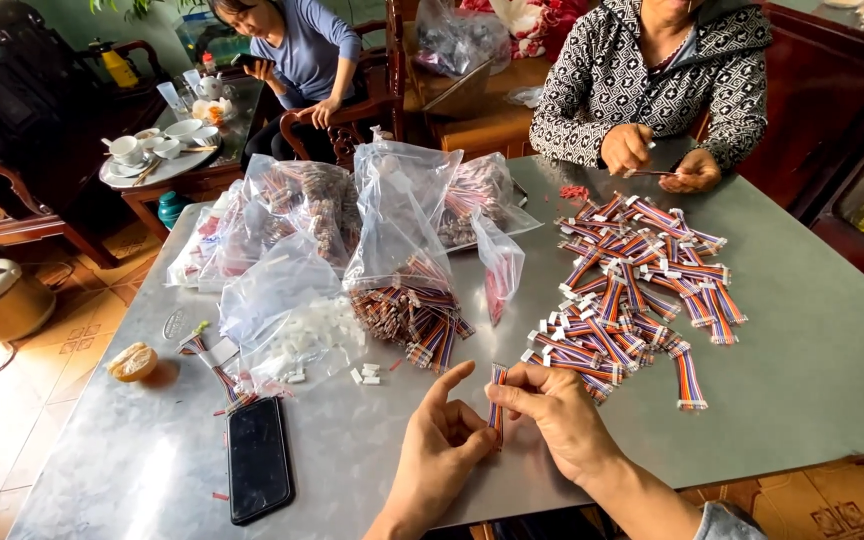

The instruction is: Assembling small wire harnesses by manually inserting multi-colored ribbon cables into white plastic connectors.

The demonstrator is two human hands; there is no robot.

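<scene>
Ribbon cable [496, 403] held upright between both hands, long axis running 12 to 6 o'clock. Right hand [552, 415] pinches its upper end; left hand [442, 450] grips the lower part, index finger raised. Pile of finished cables [632, 290] lies at 1 o'clock; loose white connectors [367, 376] at 10 o'clock.
</scene>
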